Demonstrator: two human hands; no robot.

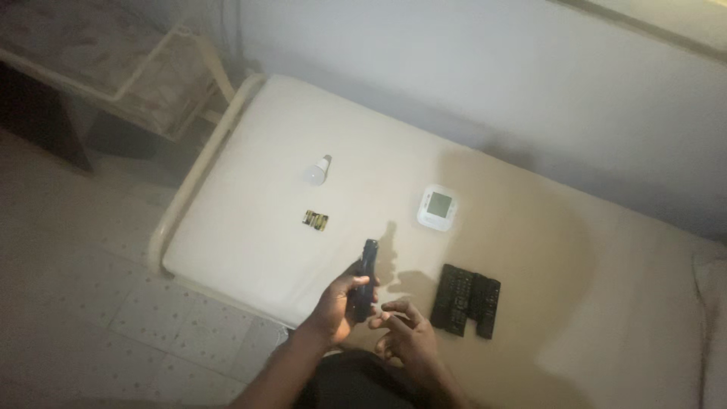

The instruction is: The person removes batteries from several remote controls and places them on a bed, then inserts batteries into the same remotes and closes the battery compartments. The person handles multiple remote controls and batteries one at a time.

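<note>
Dark remote (366, 279) gripped in left hand (338, 307); right hand (405, 333) fingers seemingly loose, above cream mattress (250, 189) by tiled floor (91, 303).

A dark, slim remote control (366, 279) — long and narrow, nearly black in the dim light — stands almost upright in the left hand (338, 307), its top end raised above the near edge of the white mattress (250, 174). The left hand wraps its lower half, thumb across the front face, so only the upper part shows clear. Its buttons are too dark to make out. The right hand (405, 337) — fingers loosely curled, holding nothing — sits just beside the remote's lower end, fingertips pointing toward it, not clearly touching.
</note>
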